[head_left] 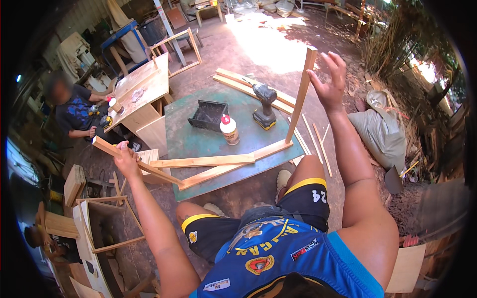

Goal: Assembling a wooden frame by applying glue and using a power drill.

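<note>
A U-shaped wooden frame stands over the green tabletop (186, 102), its bottom rail (223, 169) lying along the near edge. My left hand (128, 160) is closed around the left wooden bar (161, 173), which leans outward. Beside the right upright bar (301, 97), my right hand (330, 84) is open with fingers spread; its thumb is close to the wood, and I cannot tell if it touches. A loose wooden strip (203, 161) rests partly over the bottom rail. Behind it are a white glue bottle (230, 132) with red cap, a black tray (203, 118) and a cordless drill (265, 102).
Long wooden strips (238, 82) lie at the table's far side, thinner ones (318, 139) at its right. A co-worker (74, 111) sits at a wooden bench (141, 82) on the left. A cabinet frame (94, 248) stands lower left; a stuffed sack (380, 131) sits at right.
</note>
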### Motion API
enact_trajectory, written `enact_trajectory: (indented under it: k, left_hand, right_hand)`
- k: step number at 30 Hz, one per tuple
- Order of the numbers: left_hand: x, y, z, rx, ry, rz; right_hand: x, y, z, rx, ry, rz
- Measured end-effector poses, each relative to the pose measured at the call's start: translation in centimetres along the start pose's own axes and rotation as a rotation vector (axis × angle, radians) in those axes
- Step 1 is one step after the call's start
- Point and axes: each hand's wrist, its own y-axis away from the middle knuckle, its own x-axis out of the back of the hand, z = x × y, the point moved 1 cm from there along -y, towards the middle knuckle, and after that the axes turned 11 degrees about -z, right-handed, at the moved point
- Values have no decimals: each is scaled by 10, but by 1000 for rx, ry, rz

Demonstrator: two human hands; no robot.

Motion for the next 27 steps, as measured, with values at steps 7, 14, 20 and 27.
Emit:
enact_trajectory:
  k: [7,14,20,27]
  left_hand:
    - [9,-1,-6,-3,5,-1]
    - [3,2,1,-11,-6,-7]
    - [5,1,-1,-8,3,-17]
    - [2,2,0,-3,-1,-11]
  right_hand:
    - [2,-25,-3,22,4,-62]
    - [1,-12,-1,47,223,-97]
    - [11,5,-15,-73,-141,-42]
    - [30,13,-44,-611,-1640,-18]
